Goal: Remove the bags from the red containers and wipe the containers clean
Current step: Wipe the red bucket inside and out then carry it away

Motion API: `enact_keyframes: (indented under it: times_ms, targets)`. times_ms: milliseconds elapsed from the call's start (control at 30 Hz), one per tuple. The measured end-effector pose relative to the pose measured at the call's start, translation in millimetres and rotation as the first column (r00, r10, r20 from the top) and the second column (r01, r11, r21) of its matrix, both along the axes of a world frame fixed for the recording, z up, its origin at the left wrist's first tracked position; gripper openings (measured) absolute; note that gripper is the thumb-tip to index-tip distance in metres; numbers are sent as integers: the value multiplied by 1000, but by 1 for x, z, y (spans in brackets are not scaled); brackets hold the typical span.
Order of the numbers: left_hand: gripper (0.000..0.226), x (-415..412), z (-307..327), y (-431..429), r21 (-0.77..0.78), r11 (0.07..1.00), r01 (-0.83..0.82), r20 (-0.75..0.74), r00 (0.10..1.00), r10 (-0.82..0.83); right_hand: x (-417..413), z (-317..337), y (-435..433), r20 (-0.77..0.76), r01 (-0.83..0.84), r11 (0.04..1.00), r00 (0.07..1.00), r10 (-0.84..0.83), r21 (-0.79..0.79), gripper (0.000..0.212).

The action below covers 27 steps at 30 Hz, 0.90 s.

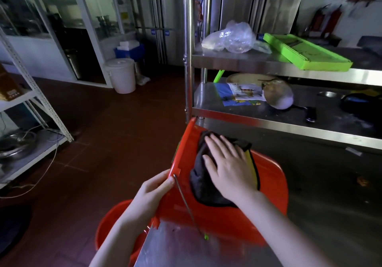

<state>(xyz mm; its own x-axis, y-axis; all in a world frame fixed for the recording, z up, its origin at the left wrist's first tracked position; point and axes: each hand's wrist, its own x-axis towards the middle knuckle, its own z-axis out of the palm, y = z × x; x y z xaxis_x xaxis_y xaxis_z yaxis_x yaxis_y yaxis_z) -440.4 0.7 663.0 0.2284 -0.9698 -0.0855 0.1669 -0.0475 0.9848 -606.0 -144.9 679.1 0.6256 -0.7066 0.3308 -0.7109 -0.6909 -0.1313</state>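
here, a white lidded pail point(121, 74) is standing on the floor point(103, 132) at the far left, and a second red container point(109, 227) is sitting low beside the desk point(186, 250). the left hand point(151, 192) is gripping the rim of a red container point(268, 184) that is lying tilted on its side on the desk. the right hand point(227, 163), fingers flat, is pressing a dark cloth point(202, 182) against its wall. a crumpled clear bag point(231, 37) is lying on the upper shelf point(248, 62) beside a green tray point(306, 52).
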Motion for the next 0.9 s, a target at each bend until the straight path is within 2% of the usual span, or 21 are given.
enact_keyframes:
  times_ms: [100, 167, 233, 267, 300, 367, 400, 433, 533, 633, 700, 733, 800, 900]
  targets:
    - [23, 5, 10, -3, 87, 994, -63, 88, 995, 56, -22, -6, -13, -8, 73, 997, 997, -73, 22, 61]
    - [35, 8, 24, -11, 130, 990, -59, 150, 988, 39, -28, -9, -15, -20, 95, 995, 995, -94, 39, 61]
    - [54, 3, 43, -25, 103, 992, -68, 166, 985, 50, -25, -10, -8, -28, 80, 996, 996, -79, 37, 60]
    - [62, 0, 47, -34, 75, 992, -104, 223, 971, 85, -21, -12, -2, -27, 72, 997, 997, -71, 31, 60]
    - [66, -3, 50, -45, 56, 985, -163, 348, 928, 134, -19, -14, 6, -16, 65, 998, 998, -65, 21, 59]
    - [63, -9, 51, -64, 25, 948, -318, 637, 736, 230, -18, -22, 23, 42, 38, 999, 998, -37, -13, 56]
    - [58, -10, 49, -69, -7, 924, -382, 728, 631, 266, -20, -27, 30, 66, 12, 999, 998, -9, -40, 55]
    - [52, -9, 43, -71, -35, 909, -416, 760, 580, 295, -22, -33, 35, 73, -18, 998, 997, 23, -63, 55]
    - [46, -7, 19, -56, -141, 897, -418, 716, 583, 384, -30, -41, 33, 73, -13, 997, 997, 18, -75, 56]
    - [45, -12, -5, -27, -223, 855, -468, 654, 579, 487, -40, -38, 9, 131, 273, 962, 954, -270, -5, 55]
    - [46, -18, -16, -12, -215, 850, -482, 626, 599, 498, -47, -34, -8, 83, 440, 889, 889, -451, 126, 53]
    - [47, -20, -19, -9, -219, 851, -478, 617, 608, 500, -47, -32, -13, 41, 475, 863, 872, -488, 172, 52]
    - [48, -23, -21, -7, -237, 852, -467, 612, 610, 504, -32, -24, -11, 12, 437, 887, 896, -444, 146, 55]
    - [48, -30, -23, -14, -288, 848, -444, 638, 572, 516, 21, -8, 18, 90, 156, 987, 983, -159, 41, 61]
